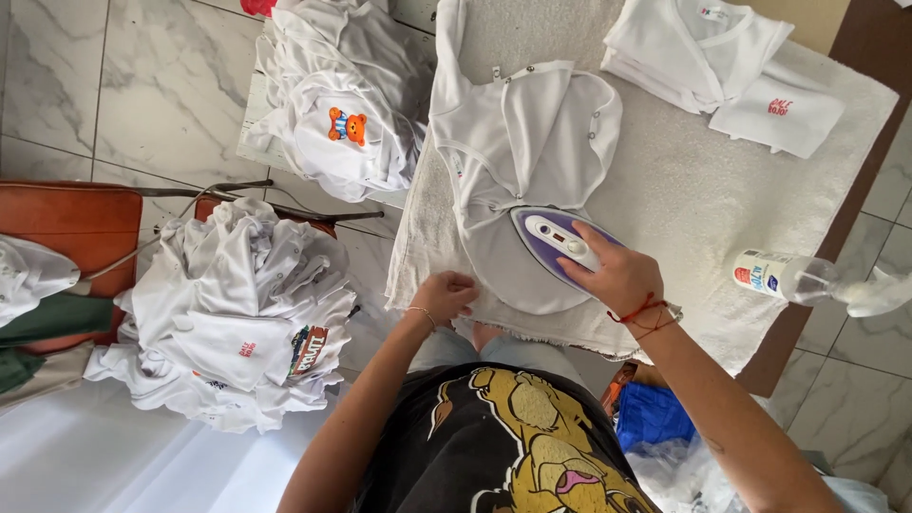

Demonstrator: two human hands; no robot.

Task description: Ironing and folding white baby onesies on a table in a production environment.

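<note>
Midway: right hand (617,275) grips iron (556,239) on bodysuit (518,142); left hand (445,296) pinches hem; folded stack (717,62) beyond, unironed heap (237,313) left.

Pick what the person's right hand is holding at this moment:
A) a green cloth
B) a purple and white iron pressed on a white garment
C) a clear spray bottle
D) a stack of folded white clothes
B: the right hand grips the purple and white iron, which sits on the white garment spread on the padded table, while the left hand pins the garment's near edge; the spray bottle lies untouched to the side.
</note>
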